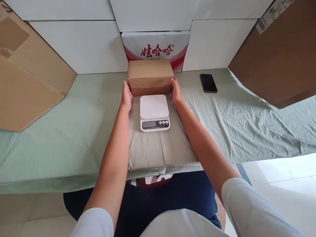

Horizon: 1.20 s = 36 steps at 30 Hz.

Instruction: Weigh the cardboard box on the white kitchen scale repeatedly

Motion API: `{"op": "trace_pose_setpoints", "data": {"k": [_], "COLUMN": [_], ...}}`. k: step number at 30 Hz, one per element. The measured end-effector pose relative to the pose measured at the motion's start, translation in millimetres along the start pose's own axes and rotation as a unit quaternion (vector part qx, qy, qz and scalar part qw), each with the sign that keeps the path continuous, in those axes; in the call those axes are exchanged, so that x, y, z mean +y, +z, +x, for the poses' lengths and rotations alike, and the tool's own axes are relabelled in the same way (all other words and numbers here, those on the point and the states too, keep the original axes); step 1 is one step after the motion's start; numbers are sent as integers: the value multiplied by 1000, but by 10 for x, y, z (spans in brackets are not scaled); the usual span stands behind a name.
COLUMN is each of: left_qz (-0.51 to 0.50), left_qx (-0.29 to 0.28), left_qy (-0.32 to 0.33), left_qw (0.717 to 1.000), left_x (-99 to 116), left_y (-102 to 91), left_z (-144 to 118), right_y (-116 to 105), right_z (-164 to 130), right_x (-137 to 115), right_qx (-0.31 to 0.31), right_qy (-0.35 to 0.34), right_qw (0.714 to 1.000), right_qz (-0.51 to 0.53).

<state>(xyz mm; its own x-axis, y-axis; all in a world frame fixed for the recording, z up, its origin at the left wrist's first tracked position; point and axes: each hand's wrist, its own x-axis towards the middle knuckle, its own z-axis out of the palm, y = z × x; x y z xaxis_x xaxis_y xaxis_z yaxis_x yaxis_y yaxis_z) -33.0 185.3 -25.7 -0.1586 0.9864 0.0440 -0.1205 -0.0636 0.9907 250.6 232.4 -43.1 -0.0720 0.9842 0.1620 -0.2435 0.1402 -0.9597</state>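
A closed brown cardboard box [150,76] sits on the green cloth just behind a white digital kitchen scale [154,112]. My left hand [126,95] presses flat against the box's left end. My right hand [176,92] presses against its right end. Together the two hands clasp the box between them. The scale's platform is bare and its display and buttons face me. The scale rests on a folded grey-green pad [158,148] at the table's front.
A black phone [208,82] lies on the cloth to the right. A red-and-white printed carton [155,46] stands behind the box against white panels. Large cardboard sheets lean at the left [27,75] and right [281,59]. The table edge runs just before my lap.
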Motion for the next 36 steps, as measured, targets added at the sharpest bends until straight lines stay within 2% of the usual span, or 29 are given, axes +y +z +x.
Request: {"op": "trace_pose_setpoints", "data": {"k": [3, 6, 12, 15, 19, 22, 26, 31, 36], "left_qz": [-3, -1, 3, 9, 5, 4, -3, -11, -1], "left_qx": [7, 8, 12, 18, 13, 4, -33, -15, 2], "left_qy": [0, 2, 17, 24, 50, 80, 109, 119, 123], "left_qw": [1000, 1000, 1000, 999, 999, 997, 993, 993, 992], "left_x": [19, 13, 30, 98, 294, 470, 595, 578, 510], "left_y": [28, 34, 43, 40, 8, -42, -68, 61, 118], "left_z": [4, 8, -32, -65, -168, -384, -906, -1526, -1736], "right_y": [123, 201, 234, 266, 327, 334, 243, 124, 152], "right_z": [-101, -191, -265, -261, -249, -356, -813, -1504, -1751], "right_x": [-86, -166, -243, -309, -499, -693, -898, -941, -893], "right_qx": [33, 15, 4, -4, -18, -31, -56, -59, -36], "right_qy": [-24, -53, -61, -64, -91, -109, -119, -93, -67], "right_qw": [999, 999, 998, 998, 995, 991, 987, 992, 996], "right_qz": [8, 0, -6, -8, -46, -70, -90, -68, -40]}}
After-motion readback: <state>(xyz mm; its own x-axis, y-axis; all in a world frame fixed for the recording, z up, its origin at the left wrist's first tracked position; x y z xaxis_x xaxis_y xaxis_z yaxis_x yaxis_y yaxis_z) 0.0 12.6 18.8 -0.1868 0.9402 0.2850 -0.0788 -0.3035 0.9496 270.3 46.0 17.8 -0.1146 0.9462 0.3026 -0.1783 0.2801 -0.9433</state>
